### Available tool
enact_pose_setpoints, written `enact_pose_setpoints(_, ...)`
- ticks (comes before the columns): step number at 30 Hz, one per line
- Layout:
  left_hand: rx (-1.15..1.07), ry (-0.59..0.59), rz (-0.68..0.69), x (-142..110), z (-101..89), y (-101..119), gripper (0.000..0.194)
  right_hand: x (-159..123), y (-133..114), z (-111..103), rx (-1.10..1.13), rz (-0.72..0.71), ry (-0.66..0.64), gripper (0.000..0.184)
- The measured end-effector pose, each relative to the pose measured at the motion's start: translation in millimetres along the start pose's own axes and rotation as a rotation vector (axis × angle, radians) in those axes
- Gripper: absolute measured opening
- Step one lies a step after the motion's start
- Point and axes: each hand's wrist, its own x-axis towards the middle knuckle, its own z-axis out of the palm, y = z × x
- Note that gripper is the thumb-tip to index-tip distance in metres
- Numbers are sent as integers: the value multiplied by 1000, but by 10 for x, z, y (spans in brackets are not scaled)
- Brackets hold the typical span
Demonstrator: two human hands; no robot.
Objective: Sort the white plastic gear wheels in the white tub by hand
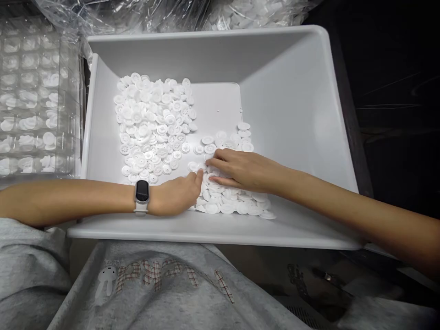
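Note:
Many small round white plastic discs, some with spoke-like holes, lie in a grey bin in two piles. The left pile (147, 119) is the broader one; the right pile (227, 201) is beneath my hands. My left hand (178, 193), with a fitness band (142, 197) on its wrist, is curled at the left edge of the right pile. Its inner fingers are hidden, so anything in them does not show. My right hand (240, 169) reaches down over the right pile, thumb apart from the bent fingers. Its fingertips touch discs, and none is clearly gripped.
The bin (288, 91) has high sloping walls and a rim close to my body. Left of it stand clear plastic trays (30, 101) with white parts in their pockets. Clear plastic bags (137, 16) lie behind the far rim. A dark surface (395, 101) is at the right.

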Motion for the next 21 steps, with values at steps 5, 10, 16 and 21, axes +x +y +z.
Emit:
enact_pose_setpoints(5,-50,13,42,71,-84,53,45,69,54,-122,-25,87,26,57)
enact_pose_setpoints(10,-37,36,50,-38,-201,24,44,451,209,-169,-69,123,19,37)
enact_pose_setpoints(16,-47,44,-25,-177,-260,-129,37,514,373,-118,-19,95,-70,24)
enact_pose_setpoints(21,-114,-41,-52,-96,-195,-158,65,296,400,-122,50,148,-120,20)
